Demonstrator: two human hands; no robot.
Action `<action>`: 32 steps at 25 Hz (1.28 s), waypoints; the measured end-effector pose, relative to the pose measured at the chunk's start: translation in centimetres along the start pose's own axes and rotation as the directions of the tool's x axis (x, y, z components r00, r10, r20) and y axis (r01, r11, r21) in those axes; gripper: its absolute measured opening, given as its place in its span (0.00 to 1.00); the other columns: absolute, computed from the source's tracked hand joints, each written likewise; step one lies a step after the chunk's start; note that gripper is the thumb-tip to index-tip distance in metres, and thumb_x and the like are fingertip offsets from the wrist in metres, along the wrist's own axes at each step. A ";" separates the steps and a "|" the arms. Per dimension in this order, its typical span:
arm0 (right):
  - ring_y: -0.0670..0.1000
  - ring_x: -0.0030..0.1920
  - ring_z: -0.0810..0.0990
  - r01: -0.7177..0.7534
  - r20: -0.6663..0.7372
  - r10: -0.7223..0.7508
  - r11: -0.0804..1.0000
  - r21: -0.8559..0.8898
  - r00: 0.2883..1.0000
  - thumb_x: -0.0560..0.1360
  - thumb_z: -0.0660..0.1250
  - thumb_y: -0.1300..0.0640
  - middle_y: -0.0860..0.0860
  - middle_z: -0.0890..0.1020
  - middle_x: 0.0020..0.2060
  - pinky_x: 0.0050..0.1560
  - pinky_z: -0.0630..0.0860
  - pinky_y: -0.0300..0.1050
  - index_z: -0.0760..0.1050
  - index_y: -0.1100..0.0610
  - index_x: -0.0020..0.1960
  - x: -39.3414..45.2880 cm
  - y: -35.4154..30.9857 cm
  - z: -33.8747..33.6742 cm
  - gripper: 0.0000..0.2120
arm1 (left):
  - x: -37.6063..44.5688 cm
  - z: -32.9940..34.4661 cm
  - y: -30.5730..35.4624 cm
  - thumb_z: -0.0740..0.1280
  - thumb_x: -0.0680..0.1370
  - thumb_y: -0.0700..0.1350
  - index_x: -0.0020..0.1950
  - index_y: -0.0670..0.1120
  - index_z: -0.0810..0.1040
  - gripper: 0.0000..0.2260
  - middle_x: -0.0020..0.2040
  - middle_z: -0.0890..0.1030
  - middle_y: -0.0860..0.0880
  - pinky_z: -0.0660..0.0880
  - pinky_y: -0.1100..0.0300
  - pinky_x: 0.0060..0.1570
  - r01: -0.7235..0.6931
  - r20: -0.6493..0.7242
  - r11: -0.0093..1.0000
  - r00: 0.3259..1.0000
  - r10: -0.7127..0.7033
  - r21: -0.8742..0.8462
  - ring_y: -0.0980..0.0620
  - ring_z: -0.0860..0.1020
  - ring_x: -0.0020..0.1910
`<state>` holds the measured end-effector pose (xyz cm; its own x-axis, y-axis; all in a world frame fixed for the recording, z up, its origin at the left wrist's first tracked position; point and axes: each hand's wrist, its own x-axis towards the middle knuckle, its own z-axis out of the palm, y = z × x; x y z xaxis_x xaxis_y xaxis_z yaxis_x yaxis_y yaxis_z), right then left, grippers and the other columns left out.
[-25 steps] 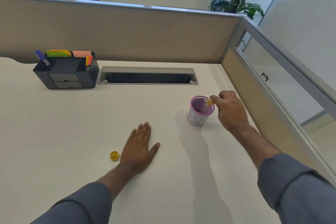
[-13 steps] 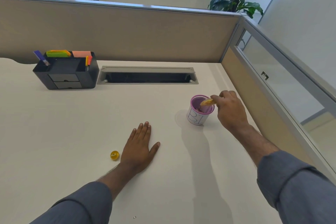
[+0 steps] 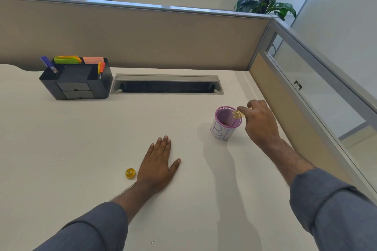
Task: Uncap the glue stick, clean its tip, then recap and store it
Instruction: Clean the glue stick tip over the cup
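Presently the glue stick, a small yellowish translucent item blurred in the frame, sits at the right rim of the purple mesh cup, above its opening. The right hand pinches it between thumb and forefinger, the other fingers curled. The cup is a round wire-mesh cylinder with a white paper label bearing blue hand-drawn marks; its contents show only as a dark patch at the bottom and cannot be identified. The yellow cap, round and plastic, lies on the surface well apart from the cup, just beside the left hand. That hand lies flat, palm down, fingers extended, holding nothing. The surface is smooth, matte, pale cream. At the far left stands 1 black plastic organizer, rectangular, with 2 small drawers in front; its top compartments hold a purple pen, green and pink note pads and an orange marker. Beside it, a grey rectangular cable slot is recessed in the surface, against the beige fabric partition.
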<state>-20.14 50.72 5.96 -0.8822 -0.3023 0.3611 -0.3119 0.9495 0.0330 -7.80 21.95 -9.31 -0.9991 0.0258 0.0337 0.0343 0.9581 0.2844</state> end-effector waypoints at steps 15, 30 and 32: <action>0.60 0.47 0.73 0.053 0.099 -0.052 0.999 -0.004 0.994 0.70 0.65 0.71 0.56 0.78 0.44 0.41 0.70 0.50 0.80 0.54 0.60 0.2 0.3 0.2 0.22 | 0.0 0.0 0.0 0.43 0.80 0.65 0.80 0.46 0.43 0.34 0.82 0.45 0.51 0.39 0.56 0.77 -0.003 -0.005 1.000 1.000 0.003 -0.020 0.55 0.42 0.80; 0.61 0.47 0.76 -0.093 0.071 0.086 0.991 0.101 0.994 0.72 0.67 0.67 0.57 0.81 0.46 0.44 0.72 0.52 0.79 0.56 0.58 -0.4 -1.1 -0.6 0.15 | 0.4 -1.4 -0.4 0.45 0.80 0.64 0.80 0.45 0.44 0.35 0.82 0.45 0.50 0.38 0.57 0.76 0.012 0.057 0.998 0.998 -0.008 -0.063 0.53 0.42 0.80; 0.61 0.48 0.76 -0.195 0.071 0.182 0.932 0.305 0.981 0.73 0.68 0.65 0.57 0.82 0.47 0.46 0.75 0.53 0.79 0.56 0.58 -0.8 -1.7 -0.6 0.14 | 0.6 -2.3 -0.4 0.48 0.81 0.63 0.80 0.45 0.46 0.34 0.82 0.47 0.49 0.39 0.57 0.77 0.018 0.034 0.995 0.999 -0.015 -0.095 0.52 0.44 0.80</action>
<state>-18.76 49.42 6.15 -0.9470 -0.1299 0.2937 -0.2264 0.9186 -0.3238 -8.37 20.91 -7.21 -0.9998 0.0206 -0.0029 0.0180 0.9270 0.3746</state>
